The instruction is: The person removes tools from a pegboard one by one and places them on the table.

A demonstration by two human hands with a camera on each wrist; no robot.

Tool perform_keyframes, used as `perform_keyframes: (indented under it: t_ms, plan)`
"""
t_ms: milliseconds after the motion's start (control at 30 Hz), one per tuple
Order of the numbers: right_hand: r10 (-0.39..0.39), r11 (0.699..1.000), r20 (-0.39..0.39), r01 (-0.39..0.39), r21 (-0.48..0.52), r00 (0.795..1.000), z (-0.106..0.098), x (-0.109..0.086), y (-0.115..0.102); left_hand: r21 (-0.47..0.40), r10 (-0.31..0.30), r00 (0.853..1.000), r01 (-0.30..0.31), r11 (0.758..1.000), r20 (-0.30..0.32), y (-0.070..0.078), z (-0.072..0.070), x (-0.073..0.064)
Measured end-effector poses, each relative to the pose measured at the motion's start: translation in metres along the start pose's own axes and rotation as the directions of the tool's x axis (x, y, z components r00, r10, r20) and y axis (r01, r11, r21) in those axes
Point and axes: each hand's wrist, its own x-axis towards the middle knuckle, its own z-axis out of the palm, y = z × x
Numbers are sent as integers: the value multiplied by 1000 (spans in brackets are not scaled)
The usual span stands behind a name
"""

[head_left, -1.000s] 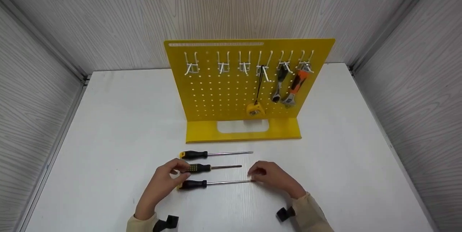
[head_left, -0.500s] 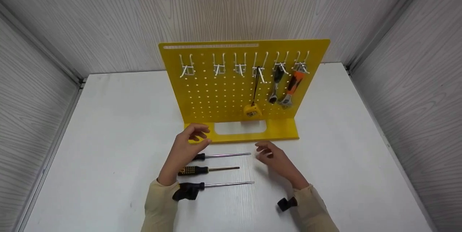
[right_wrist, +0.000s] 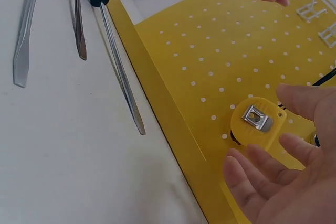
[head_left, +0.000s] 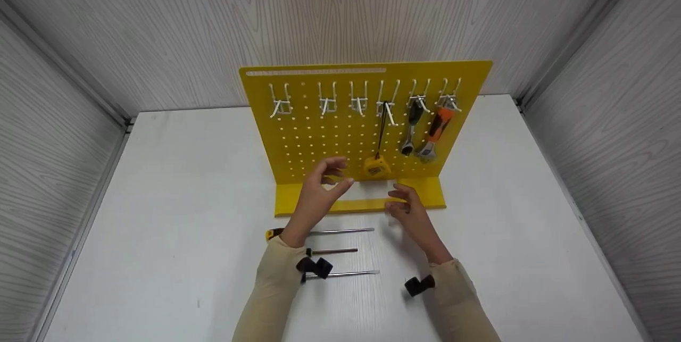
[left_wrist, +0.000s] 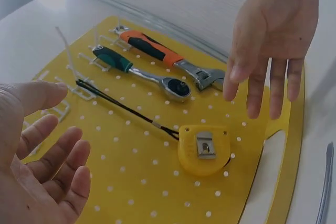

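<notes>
A yellow tape measure (head_left: 377,166) hangs by its black cord from a hook on the yellow pegboard (head_left: 324,140). My left hand (head_left: 322,188) is held in front of the board, left of the tape measure, fingers loosely bent and nothing in them. To the right and lower, my right hand (head_left: 412,216) is over the board's base, also holding nothing. In the right wrist view its fingers (right_wrist: 262,177) are spread close beside the tape measure (right_wrist: 255,121). A ratchet wrench (left_wrist: 142,74) and an orange-handled adjustable wrench (left_wrist: 168,56) hang to the right of the tape measure.
Three screwdrivers lie side by side on the white table (head_left: 159,235): a far one (head_left: 340,231), a middle one (head_left: 335,251) and a near one (head_left: 351,273). The left arm covers much of their handles. White hooks (head_left: 327,105) without tools line the board's left half.
Both hands have left the screwdrivers and moved forward toward the pegboard. The left has also moved right, nearer the tape measure. The screwdrivers stay on the table.
</notes>
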Motion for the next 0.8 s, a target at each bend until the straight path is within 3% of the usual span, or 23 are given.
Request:
perform_keyframes:
  t_ms: [233,500,800]
  plan:
    - [46,997,-25,-44,68,999,2,13,-4,-41,-11,998,13,999,54,5,21,22]
    - [160,982,-32,-156,107,987,-1,25,-7,-96,-41,999,39,995,-12,6,29,47]
    - [158,973,-22,-152,176,987,9,40,-9,-89,-61,998,62,994,12,13,42,65]
